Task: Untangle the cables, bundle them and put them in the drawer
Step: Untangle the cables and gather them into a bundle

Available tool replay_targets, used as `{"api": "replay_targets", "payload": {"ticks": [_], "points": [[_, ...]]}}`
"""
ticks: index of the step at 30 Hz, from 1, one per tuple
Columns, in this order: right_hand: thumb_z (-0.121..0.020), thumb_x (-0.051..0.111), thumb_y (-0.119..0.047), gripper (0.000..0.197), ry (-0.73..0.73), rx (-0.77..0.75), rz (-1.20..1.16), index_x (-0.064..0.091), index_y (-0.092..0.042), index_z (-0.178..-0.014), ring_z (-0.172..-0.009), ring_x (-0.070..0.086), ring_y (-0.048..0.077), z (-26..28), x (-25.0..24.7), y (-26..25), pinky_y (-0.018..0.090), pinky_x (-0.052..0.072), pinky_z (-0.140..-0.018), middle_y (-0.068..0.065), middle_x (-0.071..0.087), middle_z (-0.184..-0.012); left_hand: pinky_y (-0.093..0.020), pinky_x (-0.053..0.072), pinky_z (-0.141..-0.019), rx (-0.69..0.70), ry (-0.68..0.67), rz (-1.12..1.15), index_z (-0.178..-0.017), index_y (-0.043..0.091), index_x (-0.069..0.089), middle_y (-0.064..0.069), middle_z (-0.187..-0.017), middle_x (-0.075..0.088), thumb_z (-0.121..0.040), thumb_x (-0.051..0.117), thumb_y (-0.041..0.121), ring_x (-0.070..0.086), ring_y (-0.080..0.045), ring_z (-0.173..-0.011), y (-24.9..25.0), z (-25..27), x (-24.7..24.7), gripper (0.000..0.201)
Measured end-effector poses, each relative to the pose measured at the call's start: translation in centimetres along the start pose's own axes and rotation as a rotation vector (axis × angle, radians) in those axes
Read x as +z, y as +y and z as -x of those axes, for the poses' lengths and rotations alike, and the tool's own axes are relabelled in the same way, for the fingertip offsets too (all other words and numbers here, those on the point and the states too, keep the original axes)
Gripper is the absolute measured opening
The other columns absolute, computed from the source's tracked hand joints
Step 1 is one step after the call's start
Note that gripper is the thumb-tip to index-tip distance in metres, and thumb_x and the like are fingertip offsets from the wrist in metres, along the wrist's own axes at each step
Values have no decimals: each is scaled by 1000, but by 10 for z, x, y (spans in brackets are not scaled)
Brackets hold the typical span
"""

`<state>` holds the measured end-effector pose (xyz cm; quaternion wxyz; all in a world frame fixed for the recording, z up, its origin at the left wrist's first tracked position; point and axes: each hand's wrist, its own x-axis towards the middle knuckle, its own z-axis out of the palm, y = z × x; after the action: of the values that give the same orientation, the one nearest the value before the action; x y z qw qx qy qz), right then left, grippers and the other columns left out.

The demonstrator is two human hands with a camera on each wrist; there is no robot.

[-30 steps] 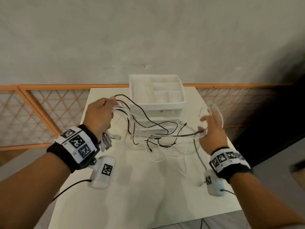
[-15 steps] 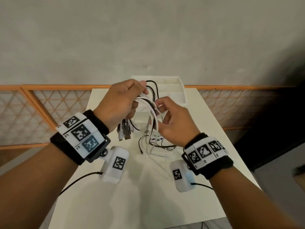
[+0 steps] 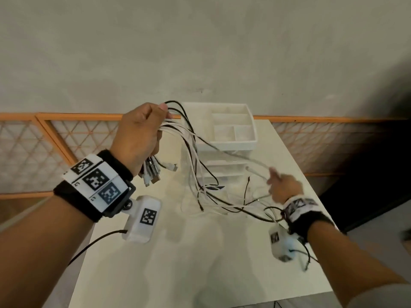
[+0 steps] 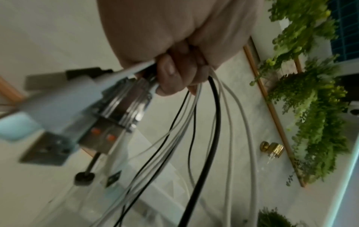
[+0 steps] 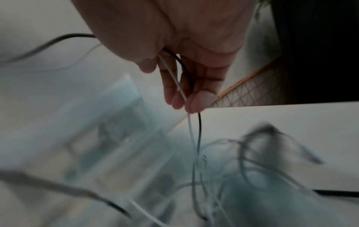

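Note:
My left hand (image 3: 142,134) is raised left of the drawer unit and grips a bunch of white and black cables (image 3: 191,152) near their ends, with the USB plugs (image 3: 151,173) hanging below the fist. In the left wrist view the left hand (image 4: 180,72) is curled round the cables (image 4: 204,138) and metal plugs (image 4: 124,107). The strands run down and right across the table to my right hand (image 3: 282,185), low at the right. In the right wrist view the right hand (image 5: 190,92) pinches a white and a black cable (image 5: 191,126) between thumb and fingers. The white drawer unit (image 3: 224,138) stands behind.
The white table (image 3: 200,263) has its right edge close to my right wrist. The drawer unit's top tray (image 3: 253,141) has open compartments. An orange lattice railing (image 3: 44,141) and a grey wall run behind. Loose cable loops (image 3: 222,205) lie before the unit.
My right hand has pulled away from the left, down and to the right, drawing cable strands out with it. The left hand has stayed raised, keeping hold of the bunch.

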<state>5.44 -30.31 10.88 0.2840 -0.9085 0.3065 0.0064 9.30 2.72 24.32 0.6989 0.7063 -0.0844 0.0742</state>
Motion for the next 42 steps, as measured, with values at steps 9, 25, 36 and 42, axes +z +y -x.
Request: {"api": "replay_targets", "payload": {"ticks": [9, 25, 36, 42], "points": [[-97, 53, -25, 25, 447, -340, -525, 72, -23, -81, -84, 63, 20, 24, -76, -41, 34, 52, -83, 4, 69, -89, -37, 37, -63, -24, 199, -358, -74, 26, 64, 1, -60, 50, -86, 48, 52, 43, -25, -58, -44, -11, -8, 32], [-94, 59, -16, 17, 781, -689, -450, 71, -5, -100, -109, 53, 13, 29, -73, -51, 3, 33, -93, 13, 57, -119, -24, 31, -48, -124, 137, -328, -79, 23, 63, 2, -53, 44, -97, 51, 36, 37, -12, -42, -54, 0, 0, 26], [-80, 65, -13, 47, -70, -376, 61, 63, -27, -125, -116, 60, 20, 38, 4, 1, 37, 47, -103, 0, 58, -137, -19, 16, -41, -102, -69, 116, -77, 22, 64, -13, -87, 39, -101, 51, 29, 15, -7, -38, -7, 3, 0, 29], [-86, 73, -21, 23, -93, -779, -522, 66, -24, -107, -88, 67, 8, 95, -17, -121, 24, 55, -77, -10, 71, -99, -18, 16, -41, -111, -268, 112, -75, 25, 65, -13, -95, 39, -100, 52, 31, 17, -8, -38, 1, 15, 26, 28]]}}
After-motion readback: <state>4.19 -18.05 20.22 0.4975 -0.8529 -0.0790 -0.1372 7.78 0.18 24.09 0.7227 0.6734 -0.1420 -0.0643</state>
